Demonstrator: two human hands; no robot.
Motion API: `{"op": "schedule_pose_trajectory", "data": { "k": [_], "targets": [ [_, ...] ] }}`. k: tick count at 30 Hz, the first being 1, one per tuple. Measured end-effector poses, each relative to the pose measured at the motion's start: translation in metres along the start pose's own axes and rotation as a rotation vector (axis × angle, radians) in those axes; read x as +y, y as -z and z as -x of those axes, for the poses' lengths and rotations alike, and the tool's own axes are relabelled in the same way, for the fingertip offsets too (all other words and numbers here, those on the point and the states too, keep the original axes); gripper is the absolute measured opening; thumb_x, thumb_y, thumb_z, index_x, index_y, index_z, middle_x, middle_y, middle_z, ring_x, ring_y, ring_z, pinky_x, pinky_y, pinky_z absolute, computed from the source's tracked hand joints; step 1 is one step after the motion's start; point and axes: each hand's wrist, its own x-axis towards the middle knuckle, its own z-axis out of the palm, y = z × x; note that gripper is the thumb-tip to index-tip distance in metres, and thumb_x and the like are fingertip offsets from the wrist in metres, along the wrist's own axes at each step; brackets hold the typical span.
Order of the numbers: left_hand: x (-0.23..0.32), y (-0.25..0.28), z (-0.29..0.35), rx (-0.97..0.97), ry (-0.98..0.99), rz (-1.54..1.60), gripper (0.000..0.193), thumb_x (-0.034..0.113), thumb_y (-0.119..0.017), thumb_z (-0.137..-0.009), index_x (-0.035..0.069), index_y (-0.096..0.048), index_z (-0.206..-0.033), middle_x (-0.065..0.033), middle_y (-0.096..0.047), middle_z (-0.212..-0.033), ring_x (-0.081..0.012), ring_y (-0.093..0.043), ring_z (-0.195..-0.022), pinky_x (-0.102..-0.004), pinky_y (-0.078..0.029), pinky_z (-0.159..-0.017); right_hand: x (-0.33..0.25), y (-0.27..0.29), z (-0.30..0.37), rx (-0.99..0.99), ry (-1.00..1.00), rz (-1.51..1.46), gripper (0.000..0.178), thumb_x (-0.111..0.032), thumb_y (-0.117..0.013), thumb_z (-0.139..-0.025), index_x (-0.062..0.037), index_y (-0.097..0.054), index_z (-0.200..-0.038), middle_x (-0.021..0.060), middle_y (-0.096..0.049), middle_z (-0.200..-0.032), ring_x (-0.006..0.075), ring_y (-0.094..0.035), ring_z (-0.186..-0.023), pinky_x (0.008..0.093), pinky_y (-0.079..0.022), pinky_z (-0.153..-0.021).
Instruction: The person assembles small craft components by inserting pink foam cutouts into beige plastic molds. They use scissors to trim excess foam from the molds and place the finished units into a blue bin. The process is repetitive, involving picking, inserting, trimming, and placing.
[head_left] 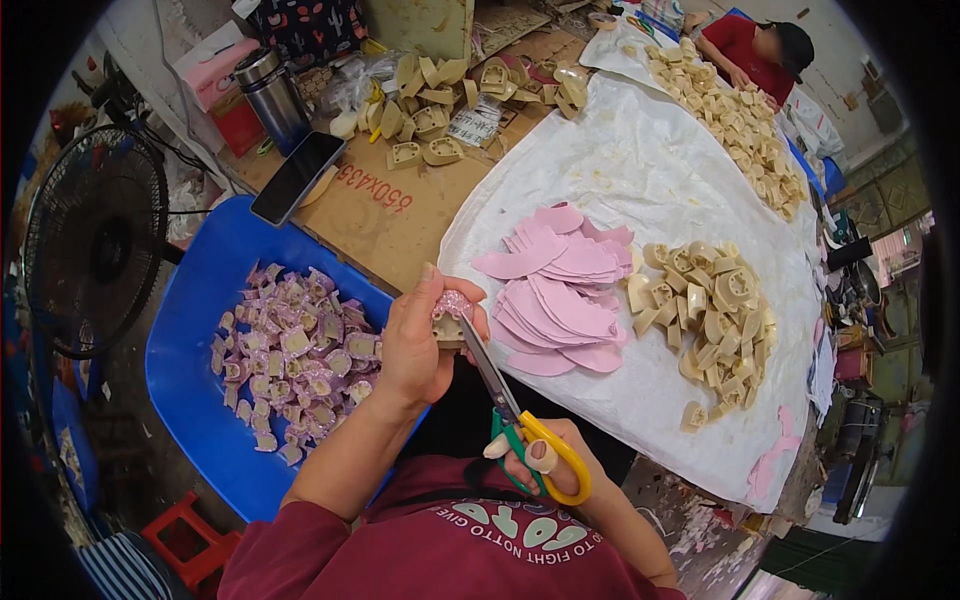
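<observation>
My left hand [418, 345] is closed around a small beige heel piece [447, 328] partly wrapped in glittery pink material. In my right hand [556, 452] are scissors [497, 382] with one green and one yellow handle loop. Their blades reach up to the pink edge of the heel piece; how far apart they are is hard to make out. Beside my hands, flat pink cut pieces [560, 300] lie in a loose stack on a white sheet [640, 180]. Right of the stack is a pile of bare beige heel pieces [715, 320].
At left, a blue tub [190, 400] holds many pink-covered heel pieces [300, 360]. A phone [298, 178], steel flask [272, 100] and more beige pieces [430, 122] rest on cardboard [375, 215]. A fan [100, 240] and red stool [190, 540] stand left. Another person [750, 60] sits far right.
</observation>
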Motion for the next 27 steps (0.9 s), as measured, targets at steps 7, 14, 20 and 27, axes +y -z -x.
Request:
{"op": "schedule_pose_trajectory", "data": {
  "k": [7, 14, 20, 27],
  "targets": [
    [0.004, -0.004, 0.003, -0.07, 0.037, -0.024, 0.05, 0.042, -0.035, -0.101, 0.0, -0.06, -0.09, -0.015, -0.057, -0.06, -0.0211, -0.053, -0.046, -0.0309, -0.044, -0.044, -0.001, 0.012, 0.007, -0.029, 0.054, 0.071, 0.016, -0.017, -0.065, -0.089, -0.0009, -0.065, -0.092, -0.0054, -0.052, -0.065, 0.0008, -0.042, -0.051, 0.0168, -0.032, -0.045],
    [0.011, -0.006, 0.004, -0.12, 0.069, -0.06, 0.053, 0.043, -0.034, -0.1, -0.002, -0.061, -0.088, -0.016, -0.058, -0.059, -0.0198, -0.053, -0.042, -0.0281, -0.045, -0.041, -0.004, 0.011, 0.008, 0.019, 0.095, 0.239, 0.02, -0.022, -0.07, -0.087, -0.0029, -0.064, -0.09, -0.0057, -0.055, -0.071, -0.0004, -0.044, -0.062, 0.0162, -0.035, -0.055],
    [0.021, 0.001, -0.002, -0.295, 0.149, -0.133, 0.057, 0.044, -0.035, -0.1, -0.004, -0.063, -0.088, -0.0165, -0.059, -0.06, -0.0193, -0.054, -0.042, -0.0275, -0.046, -0.041, 0.004, 0.025, 0.011, -0.087, 0.068, 0.269, 0.052, -0.049, -0.067, -0.085, 0.0024, -0.063, -0.094, -0.0009, -0.053, -0.063, 0.0047, -0.044, -0.049, 0.0189, -0.033, -0.046],
    [0.028, 0.007, -0.005, -0.497, 0.242, -0.221, 0.061, 0.048, -0.038, -0.099, -0.006, -0.065, -0.087, -0.0143, -0.059, -0.06, -0.0165, -0.054, -0.043, -0.0257, -0.044, -0.041, 0.007, 0.032, 0.018, -0.111, -0.07, 0.079, 0.033, -0.033, -0.07, -0.086, -0.0019, -0.066, -0.096, -0.004, -0.051, -0.061, 0.0034, -0.043, -0.047, 0.0184, -0.034, -0.045]
  ]
}}
